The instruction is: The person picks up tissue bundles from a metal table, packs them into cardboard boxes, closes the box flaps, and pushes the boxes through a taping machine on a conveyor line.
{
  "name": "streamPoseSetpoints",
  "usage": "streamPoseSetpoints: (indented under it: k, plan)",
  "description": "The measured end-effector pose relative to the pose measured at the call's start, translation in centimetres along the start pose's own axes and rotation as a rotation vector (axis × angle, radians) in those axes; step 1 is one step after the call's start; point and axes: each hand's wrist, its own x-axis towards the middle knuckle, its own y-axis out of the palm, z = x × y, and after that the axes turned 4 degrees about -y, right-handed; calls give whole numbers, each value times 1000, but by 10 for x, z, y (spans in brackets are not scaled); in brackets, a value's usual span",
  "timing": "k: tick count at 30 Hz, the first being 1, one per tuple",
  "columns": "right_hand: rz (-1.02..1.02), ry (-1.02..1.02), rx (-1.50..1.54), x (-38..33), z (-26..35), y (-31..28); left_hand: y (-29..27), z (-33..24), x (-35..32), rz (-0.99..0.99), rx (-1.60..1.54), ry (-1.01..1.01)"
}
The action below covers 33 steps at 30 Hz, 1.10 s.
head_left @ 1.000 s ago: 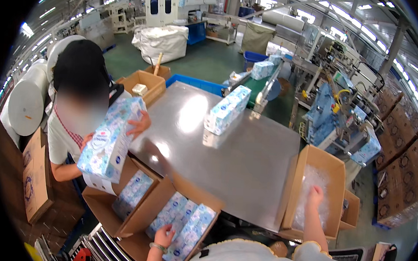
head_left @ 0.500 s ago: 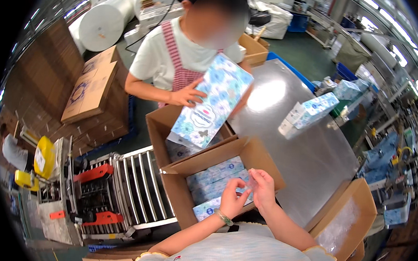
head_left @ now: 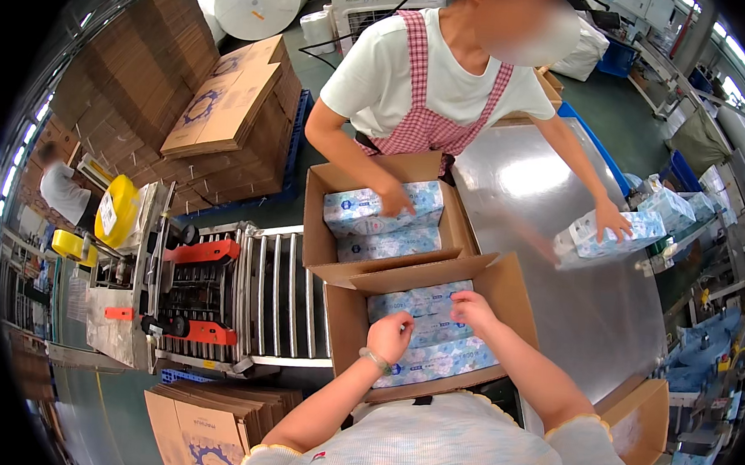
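My left hand (head_left: 390, 336) is closed with its fingers curled, above the left part of an open cardboard carton (head_left: 345, 329). My right hand (head_left: 473, 313), also closed in a pinch, hovers over the carton's right part. Anything between the fingers of either hand is too small or hidden to make out. Inside the carton lie blue-and-white floral wrapped packs (head_left: 434, 362), set in rows below my hands. A bracelet (head_left: 377, 360) circles my left wrist.
Across from me, a co-worker in a checked apron (head_left: 430, 121) has one hand in a second carton (head_left: 321, 238) of packs. The other hand touches a floral pack (head_left: 624, 237) on the steel table (head_left: 511, 190). A roller conveyor (head_left: 279, 299) lies left; flattened cartons (head_left: 227, 96) are stacked beyond.
My hands have moved apart over the carton. The co-worker has let go of the large floral pack, which now lies in the far carton, and has reached right to another. My view has shifted.
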Motion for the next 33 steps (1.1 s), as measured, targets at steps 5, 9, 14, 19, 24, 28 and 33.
streamPoseSetpoints:
  k: [5, 9, 14, 19, 24, 28, 33]
  plan:
    - [47, 56, -485, 46, -31, -17, 31, 34, 20, 270, 488, 53]
    - [91, 4, -1239, 58, -42, -34, 60, 99, 14, 743, 498, -271]
    - [149, -88, -682, 68, -50, -48, 9, 64, 2, 699, 344, -390]
    - [226, -172, -797, 73, -51, -34, -44, 8, -57, 355, 66, -228]
    - [443, -318, -1204, 86, -69, 17, -65, -19, -102, -84, 68, 8]
    - [674, -534, -1250, 21, -3, 102, -74, -18, -141, -332, 151, -82]
    - [830, -584, -1198, -90, 104, 222, -91, 22, -188, -433, 8, -243]
